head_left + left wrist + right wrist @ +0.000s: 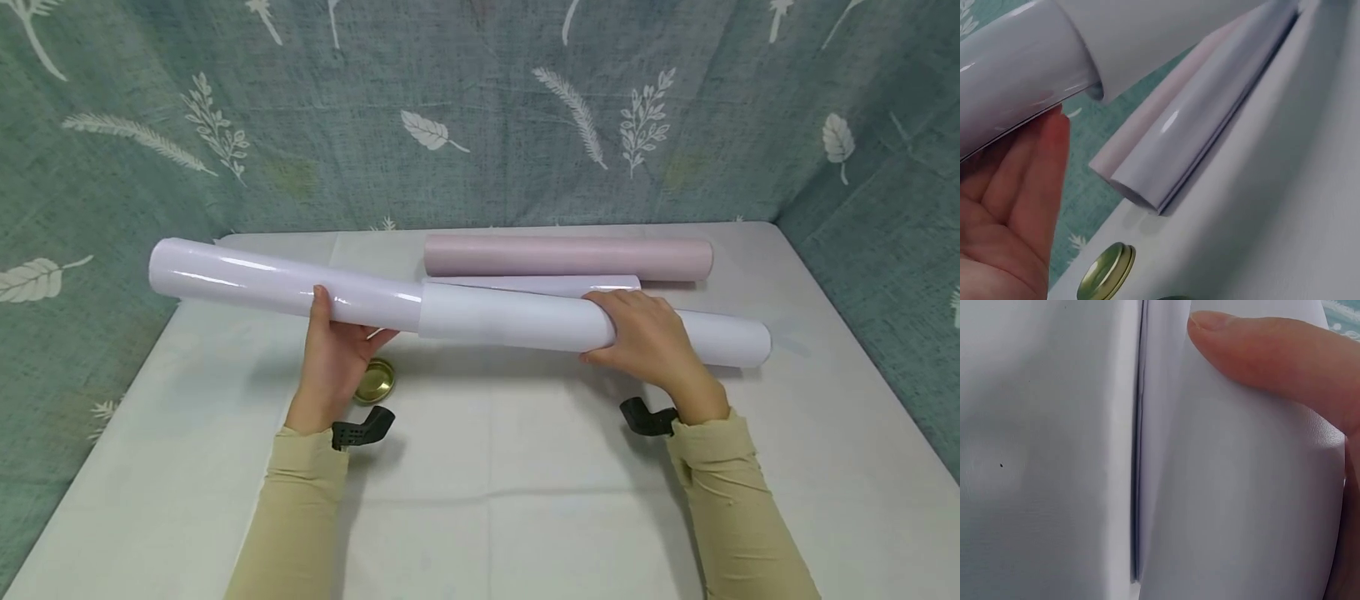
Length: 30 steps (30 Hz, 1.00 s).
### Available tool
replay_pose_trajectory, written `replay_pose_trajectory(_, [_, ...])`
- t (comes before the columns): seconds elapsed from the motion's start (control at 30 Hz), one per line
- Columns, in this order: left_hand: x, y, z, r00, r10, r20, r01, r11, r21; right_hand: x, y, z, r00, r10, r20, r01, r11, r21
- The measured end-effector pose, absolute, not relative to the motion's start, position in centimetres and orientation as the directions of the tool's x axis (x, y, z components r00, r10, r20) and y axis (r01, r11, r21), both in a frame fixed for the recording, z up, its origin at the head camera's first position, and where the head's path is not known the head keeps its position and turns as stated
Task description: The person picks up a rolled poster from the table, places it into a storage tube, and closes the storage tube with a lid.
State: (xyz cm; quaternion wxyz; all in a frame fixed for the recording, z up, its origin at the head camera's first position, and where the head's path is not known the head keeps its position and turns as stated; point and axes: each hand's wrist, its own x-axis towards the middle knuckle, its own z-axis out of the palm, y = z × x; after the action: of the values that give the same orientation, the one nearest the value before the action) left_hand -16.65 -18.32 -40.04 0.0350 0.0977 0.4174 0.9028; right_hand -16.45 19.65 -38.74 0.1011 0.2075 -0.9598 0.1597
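Observation:
A glossy pale lilac roll [225,275] runs into the open end of a wider matte white roll [510,317], and the two form one long line above the table. My left hand [333,362] holds the glossy roll from below, its thumb up across the near side. In the left wrist view, the fingers [1035,175] lie under that roll, close to the white roll's rim [1094,90]. My right hand [648,342] grips the white roll from above. The thumb [1260,350] presses along its surface in the right wrist view; the other fingers are mostly hidden.
Behind the held rolls lie a pink roll [570,257] and another glossy lilac roll [540,285], side by side on the white-covered table [487,500]. A gold-coloured round lid [375,382] sits beside my left hand. Green leaf-patterned cloth [480,125] surrounds the table's back and sides.

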Motion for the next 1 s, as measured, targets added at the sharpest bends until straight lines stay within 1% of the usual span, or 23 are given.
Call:
replay_pose_trajectory(0.07, [-16.7,-18.5,-40.1,-0.982,0.139,0.129,0.009,-0.649,0.761,-16.5,19.7,-38.8,-0.893,-0.368,0.259,-0.432,0.862,-0.263])
replay_pose_trajectory(0.2, [-16.8,-18.6,-40.5,-0.972,0.193,0.131,-0.028,-0.654,0.756,-16.5,19.6,-38.9,-0.891,-0.374,0.257,-0.437,0.861,-0.261])
replay_pose_trajectory(0.3, [-16.8,-18.6,-40.7,-0.972,0.199,0.129,-0.028,-0.636,0.771,-16.5,19.5,-38.9,-0.889,-0.383,0.253,-0.442,0.86,-0.253])
replay_pose_trajectory(0.47, [-16.7,-19.0,-40.7,-0.981,0.146,0.123,0.011,-0.601,0.799,-16.6,19.5,-39.0,-0.892,-0.382,0.242,-0.437,0.865,-0.244])
replay_pose_trajectory(0.6, [-16.7,-19.8,-40.2,-0.988,0.116,0.098,0.01,-0.595,0.804,-16.6,19.4,-39.0,-0.894,-0.381,0.237,-0.435,0.866,-0.247])
replay_pose_trajectory(0.77, [-16.6,-20.4,-39.6,-0.996,0.057,0.065,0.016,-0.619,0.786,-16.6,19.4,-39.1,-0.894,-0.381,0.235,-0.434,0.867,-0.245])
replay_pose_trajectory(0.9, [-16.7,-20.4,-39.7,-0.996,-0.007,0.086,0.072,-0.626,0.777,-16.6,19.4,-39.1,-0.896,-0.379,0.233,-0.43,0.871,-0.239])
replay_pose_trajectory(1.0, [-17.0,-20.2,-39.8,-0.989,-0.094,0.114,0.148,-0.638,0.755,-16.6,19.4,-39.1,-0.897,-0.379,0.23,-0.429,0.872,-0.235])
